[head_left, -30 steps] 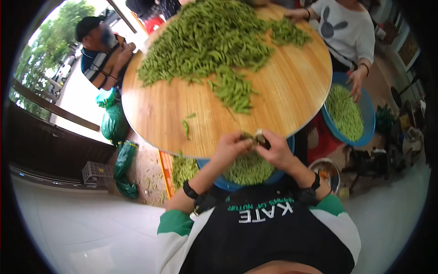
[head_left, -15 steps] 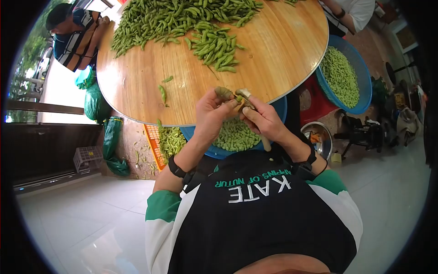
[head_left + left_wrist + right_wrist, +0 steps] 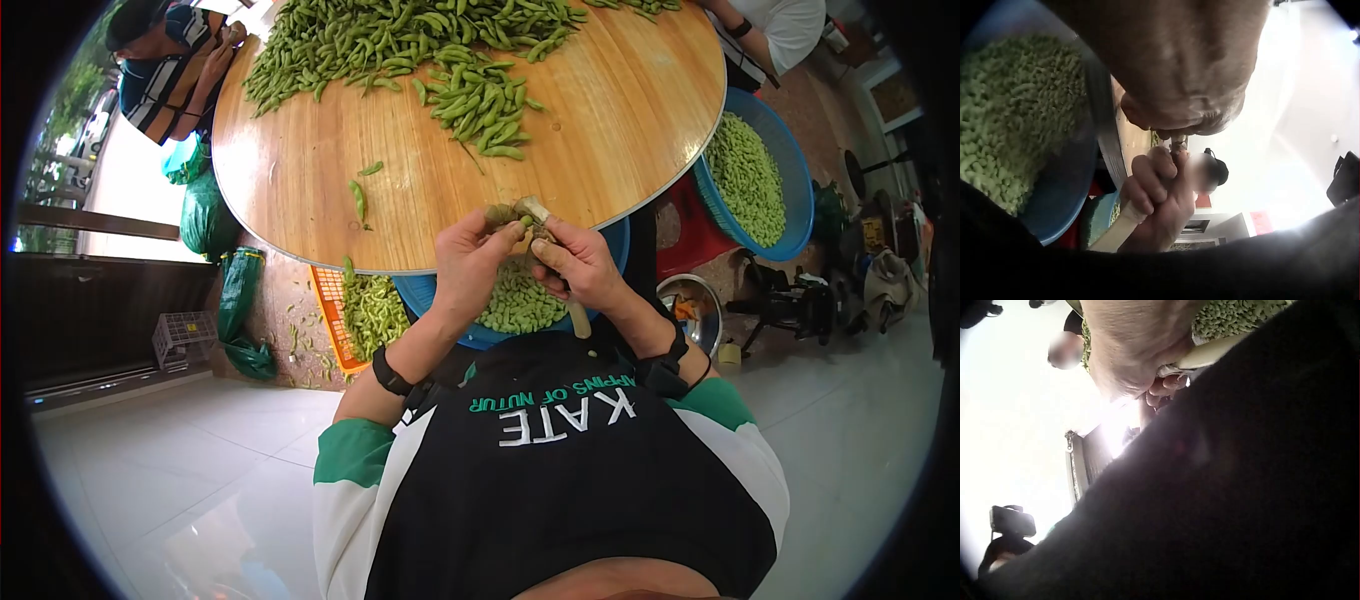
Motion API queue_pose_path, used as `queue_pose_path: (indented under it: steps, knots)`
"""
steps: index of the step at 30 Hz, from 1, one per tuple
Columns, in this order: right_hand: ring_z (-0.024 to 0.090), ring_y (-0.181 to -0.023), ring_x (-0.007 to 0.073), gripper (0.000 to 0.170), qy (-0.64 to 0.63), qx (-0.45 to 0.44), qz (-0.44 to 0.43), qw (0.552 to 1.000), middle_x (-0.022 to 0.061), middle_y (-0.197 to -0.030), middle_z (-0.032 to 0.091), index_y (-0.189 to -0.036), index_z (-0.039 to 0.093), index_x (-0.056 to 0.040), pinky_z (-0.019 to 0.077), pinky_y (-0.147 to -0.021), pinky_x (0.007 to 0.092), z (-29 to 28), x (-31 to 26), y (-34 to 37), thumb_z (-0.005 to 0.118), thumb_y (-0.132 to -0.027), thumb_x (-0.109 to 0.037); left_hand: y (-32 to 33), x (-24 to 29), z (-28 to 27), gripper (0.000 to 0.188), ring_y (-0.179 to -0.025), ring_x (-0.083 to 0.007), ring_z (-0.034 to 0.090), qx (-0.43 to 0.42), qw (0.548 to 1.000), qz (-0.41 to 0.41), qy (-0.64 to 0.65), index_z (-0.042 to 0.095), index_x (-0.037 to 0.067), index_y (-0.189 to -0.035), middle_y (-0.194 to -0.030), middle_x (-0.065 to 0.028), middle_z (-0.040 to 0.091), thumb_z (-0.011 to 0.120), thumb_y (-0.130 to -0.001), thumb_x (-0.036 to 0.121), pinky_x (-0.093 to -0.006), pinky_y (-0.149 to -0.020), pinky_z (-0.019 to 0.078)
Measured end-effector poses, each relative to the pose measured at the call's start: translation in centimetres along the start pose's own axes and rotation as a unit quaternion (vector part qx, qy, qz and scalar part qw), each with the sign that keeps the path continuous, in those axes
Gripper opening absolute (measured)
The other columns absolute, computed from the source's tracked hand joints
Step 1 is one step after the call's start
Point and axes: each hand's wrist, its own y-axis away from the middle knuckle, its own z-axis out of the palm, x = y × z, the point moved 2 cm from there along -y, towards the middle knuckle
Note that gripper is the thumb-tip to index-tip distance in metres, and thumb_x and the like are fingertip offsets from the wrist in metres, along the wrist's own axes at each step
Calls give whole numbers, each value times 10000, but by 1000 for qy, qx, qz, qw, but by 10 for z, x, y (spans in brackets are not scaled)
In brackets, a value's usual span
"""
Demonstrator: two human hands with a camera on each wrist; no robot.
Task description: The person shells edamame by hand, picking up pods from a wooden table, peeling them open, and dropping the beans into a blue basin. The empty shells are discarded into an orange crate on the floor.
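Observation:
Both hands meet above the table's near edge, fingertips close together. A small green soybean pod shows between them. My left hand pinches it between thumb and index finger; a brownish-green cover sits at the index fingertip. From the other side, my right hand has its thumb and index finger at the pod, with a pale wrap on the index finger. A pale, stick-like handle runs out below the right hand's curled fingers, and shows in the left wrist view as a pale strip. Its other end is hidden.
A round wooden table bears a heap of soybean pods. Below the hands stands a blue basin of shelled beans; another blue basin is at right. An orange crate holds pods. Two people sit across.
The head view has tilted down and shifted. My hands stay together at the pod, nearly still over the last half second. The person at right has drawn a hand out of the right basin.

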Motion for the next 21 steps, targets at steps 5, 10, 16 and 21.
queue_pose_path:
  steps: [5, 10, 16, 21]
  knots:
    - [418, -476, 20, 147, 7, 17, -7, 1000, -24, -669, 520, -1044, 565, -43, 315, -408, 177, 2, 5, 1, 522, -958, -154, 4, -1, 5, 165, -802, -77, 605, -11, 1000, 28, 0, 606, -20, -1039, -917, -34, 649, 593, -885, 39, -216, -671, 494]
    - [406, -473, 16, 281, 12, 33, -36, 999, -27, -666, 528, -1208, 564, -43, 306, -413, 175, 6, 4, 1, 550, -935, -106, 5, -6, 2, 101, -798, -88, 602, -33, 996, 4, 79, 591, -17, -977, -900, -40, 639, 575, -890, 30, -235, -719, 498]
    - [435, -520, 10, 337, -26, -49, -28, 998, -25, -697, 557, -1254, 552, -42, 335, -453, 164, -4, 3, -4, 560, -918, -69, 1, -4, -5, 93, -711, -87, 569, -71, 975, -83, 195, 592, 1, -965, -836, -27, 627, 559, -896, 53, -232, -666, 462]
    - [447, -531, 9, 342, 61, -3, -50, 997, -21, -706, 571, -1262, 540, -34, 348, -464, 161, 2, 6, -2, 556, -922, -65, 2, -2, 0, 94, -677, -81, 547, -50, 991, -55, 110, 592, 5, -956, -805, -16, 615, 558, -899, 73, -215, -612, 421]
